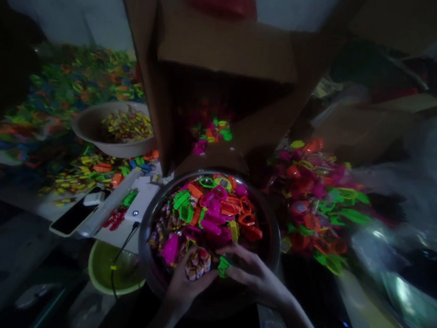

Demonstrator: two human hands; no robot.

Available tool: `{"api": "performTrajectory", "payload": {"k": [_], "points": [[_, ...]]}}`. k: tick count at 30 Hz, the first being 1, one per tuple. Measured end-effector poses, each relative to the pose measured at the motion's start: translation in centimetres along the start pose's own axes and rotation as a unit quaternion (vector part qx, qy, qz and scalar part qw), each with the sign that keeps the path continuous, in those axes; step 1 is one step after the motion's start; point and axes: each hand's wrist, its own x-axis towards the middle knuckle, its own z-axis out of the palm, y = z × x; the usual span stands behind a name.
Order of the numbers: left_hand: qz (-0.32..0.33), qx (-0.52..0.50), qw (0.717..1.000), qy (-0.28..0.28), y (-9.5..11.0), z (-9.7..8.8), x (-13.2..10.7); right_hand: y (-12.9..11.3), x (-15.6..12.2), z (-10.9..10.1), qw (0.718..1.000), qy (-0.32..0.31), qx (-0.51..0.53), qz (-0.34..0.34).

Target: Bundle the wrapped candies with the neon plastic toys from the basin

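My left hand [185, 284] is closed around a bunch of small striped pieces [198, 264], perhaps wrapped candies, that show between thumb and fingers. Between the fingertips of my right hand [255, 273] is a small green plastic piece [223, 266], close beside the left thumb. Both hands are over the near part of a round metal basin [277, 234]. Pink, orange, green and yellow plastic pieces [215, 213], some watch-shaped, fill it. More striped pieces [164, 223] lie along its left side. The dim light hides fine detail.
Behind the basin stands an open cardboard box [228, 44]. A white bowl [113, 148] of yellow pieces, a phone [74, 216] and a white power device [145, 203] are at left. A green bowl [100, 282] sits lower. Plastic pieces [316, 207] are heaped at right.
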Motion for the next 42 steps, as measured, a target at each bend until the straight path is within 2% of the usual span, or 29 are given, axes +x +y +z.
{"api": "performTrajectory", "payload": {"k": [6, 10, 15, 19, 26, 33, 37, 42], "points": [[0.074, 0.088, 0.993, -0.026, -0.6, 0.2, 0.5, -0.2, -1.1, -0.1, 0.999, 0.025, 0.041, -0.022], [0.094, 0.099, 0.990, -0.025, -1.1, 0.3, 0.0, -0.7, -1.0, 0.4, 0.994, 0.001, -0.093, -0.053], [0.117, 0.160, 0.980, -0.014, -1.8, 0.1, -0.3, -1.6, -0.7, 1.0, 0.967, -0.002, -0.244, -0.078], [0.116, 0.202, 0.973, -0.004, -1.7, -0.1, -0.2, -1.5, -0.7, 1.4, 0.941, 0.007, -0.327, -0.088], [0.119, 0.256, 0.958, -0.041, -1.6, -0.4, 0.3, -0.8, -0.8, 1.5, 0.907, 0.024, -0.412, -0.079], [0.113, 0.288, 0.950, -0.053, -1.2, -0.3, 0.1, -0.3, -0.7, 1.3, 0.896, 0.018, -0.435, -0.093], [0.159, 0.332, 0.929, -0.042, -2.2, -0.4, 0.0, -0.1, -0.5, 1.2, 0.897, -0.004, -0.436, -0.077], [0.286, 0.402, 0.868, -0.048, -3.9, -0.9, 0.2, -0.4, -0.7, 0.5, 0.908, -0.030, -0.414, -0.059]]}}
